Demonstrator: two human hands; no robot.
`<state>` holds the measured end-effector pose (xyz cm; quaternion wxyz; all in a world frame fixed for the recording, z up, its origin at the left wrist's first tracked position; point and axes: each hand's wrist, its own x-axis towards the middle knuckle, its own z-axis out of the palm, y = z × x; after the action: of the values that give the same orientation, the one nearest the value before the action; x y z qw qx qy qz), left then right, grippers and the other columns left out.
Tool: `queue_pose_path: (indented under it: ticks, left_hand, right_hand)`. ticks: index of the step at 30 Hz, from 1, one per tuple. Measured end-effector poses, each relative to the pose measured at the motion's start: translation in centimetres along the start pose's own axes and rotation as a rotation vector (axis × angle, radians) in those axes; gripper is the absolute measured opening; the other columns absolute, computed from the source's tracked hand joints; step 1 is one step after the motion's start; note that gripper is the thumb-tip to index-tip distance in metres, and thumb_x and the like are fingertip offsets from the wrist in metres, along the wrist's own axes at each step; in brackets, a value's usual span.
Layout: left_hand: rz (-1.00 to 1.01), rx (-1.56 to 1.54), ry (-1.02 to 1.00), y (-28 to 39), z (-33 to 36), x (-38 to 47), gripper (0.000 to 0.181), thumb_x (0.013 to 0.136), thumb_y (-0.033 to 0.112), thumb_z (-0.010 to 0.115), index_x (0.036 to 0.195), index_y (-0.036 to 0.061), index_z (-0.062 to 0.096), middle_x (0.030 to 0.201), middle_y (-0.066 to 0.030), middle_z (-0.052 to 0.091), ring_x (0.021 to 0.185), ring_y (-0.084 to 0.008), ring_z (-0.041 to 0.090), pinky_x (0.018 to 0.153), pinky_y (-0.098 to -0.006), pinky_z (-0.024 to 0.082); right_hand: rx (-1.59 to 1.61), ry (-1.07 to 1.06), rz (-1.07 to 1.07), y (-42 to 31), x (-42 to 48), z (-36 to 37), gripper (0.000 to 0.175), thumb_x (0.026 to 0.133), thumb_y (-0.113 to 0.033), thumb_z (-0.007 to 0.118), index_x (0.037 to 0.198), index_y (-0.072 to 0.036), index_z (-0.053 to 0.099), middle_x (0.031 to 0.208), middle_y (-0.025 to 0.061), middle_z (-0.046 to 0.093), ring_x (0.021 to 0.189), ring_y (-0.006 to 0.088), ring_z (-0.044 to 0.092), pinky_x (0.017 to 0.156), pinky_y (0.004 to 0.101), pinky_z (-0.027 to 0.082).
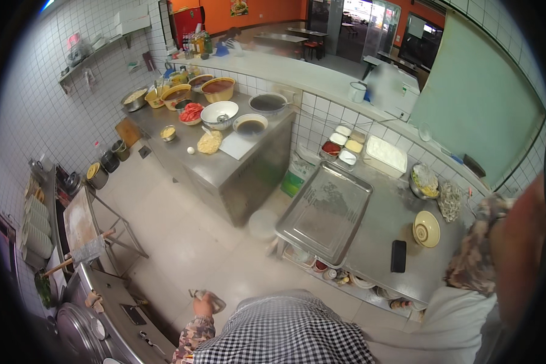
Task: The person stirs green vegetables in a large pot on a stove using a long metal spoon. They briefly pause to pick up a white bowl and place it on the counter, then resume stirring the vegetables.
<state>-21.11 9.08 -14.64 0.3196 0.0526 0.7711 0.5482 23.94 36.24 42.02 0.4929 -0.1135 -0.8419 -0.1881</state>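
Observation:
My left hand point(203, 305), at the end of a camouflage sleeve, is closed around a greyish cloth point(215, 302) low beside my checked apron point(291, 327). Raised very close to the camera at the right edge, my right hand point(525, 227) is blurred and cut off; its fingers cannot be made out. Below it, on the steel worktable, are a black phone point(398, 256) and a cream bowl point(426, 229). A large steel tray point(327, 211) lies on the same table, wet or stained inside.
A steel counter point(209, 173) ahead holds bowls of sauce, red slices, an egg point(190, 150) and a white board point(238, 144). Seasoning containers point(347, 157) and a white tub point(386, 156) stand behind the tray. A stove-side counter point(118, 295) with lids runs along the left.

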Motion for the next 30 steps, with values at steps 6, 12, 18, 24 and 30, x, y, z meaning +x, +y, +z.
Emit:
queue_pose_path:
  ticks: [6, 12, 18, 24, 30]
  left_hand:
    - [0.123, -0.189, -0.242, 11.6, 6.7, -6.0, 0.033, 0.092, 0.024, 0.06, 0.109, -0.0046, 0.06, 0.098, -0.0115, 0.066, 0.088, -0.0218, 0.062, 0.077, -0.0335, 0.05]
    - [0.304, 0.257, -0.487, 17.0, 10.5, -10.5, 0.052, 0.1, 0.043, 0.044, 0.116, -0.0044, 0.056, 0.1, -0.0125, 0.066, 0.088, -0.021, 0.062, 0.075, -0.0343, 0.05]
    - [0.39, 0.389, -0.595, 14.7, 13.4, -11.5, 0.061, 0.103, 0.049, 0.027, 0.118, -0.0014, 0.057, 0.104, -0.0133, 0.065, 0.096, -0.0247, 0.062, 0.082, -0.0352, 0.05]
    - [0.522, 0.542, -0.562, 14.0, 12.2, -13.5, 0.056, 0.105, 0.045, 0.023, 0.135, 0.0012, 0.042, 0.12, -0.0143, 0.06, 0.113, -0.0266, 0.057, 0.093, -0.0373, 0.047]
    - [-0.241, -0.811, -0.513, 14.5, 10.4, -16.2, 0.044, 0.102, 0.027, 0.044, 0.135, -0.0023, 0.042, 0.13, -0.0163, 0.055, 0.121, -0.0267, 0.054, 0.1, -0.038, 0.047]
  right_hand:
    - [0.673, -0.218, 0.705, -5.9, -8.4, 12.8, 0.029, 0.088, -0.002, 0.059, 0.117, -0.006, 0.061, 0.081, -0.0006, 0.057, 0.064, 0.0076, 0.049, 0.057, 0.0229, 0.042]
    - [1.08, -0.768, 0.777, -17.2, -20.1, 27.1, 0.04, 0.085, -0.029, 0.069, 0.114, -0.001, 0.064, 0.107, 0.017, 0.062, 0.096, 0.034, 0.06, 0.087, 0.04, 0.048]
    - [1.209, -0.664, 0.765, -19.3, -23.7, 27.9, 0.047, 0.086, -0.03, 0.069, 0.122, 0.0, 0.058, 0.111, 0.0182, 0.061, 0.102, 0.0331, 0.059, 0.089, 0.0386, 0.046]
    - [1.501, -0.811, 1.121, -18.8, -25.6, 29.6, 0.04, 0.09, -0.022, 0.063, 0.121, 0.002, 0.057, 0.107, 0.0152, 0.064, 0.097, 0.0242, 0.062, 0.084, 0.033, 0.048]
    - [2.079, -0.834, 1.404, -19.4, -27.6, 31.9, 0.023, 0.095, -0.012, 0.058, 0.114, 0.001, 0.059, 0.098, 0.0033, 0.063, 0.09, 0.0098, 0.059, 0.076, 0.0261, 0.05]
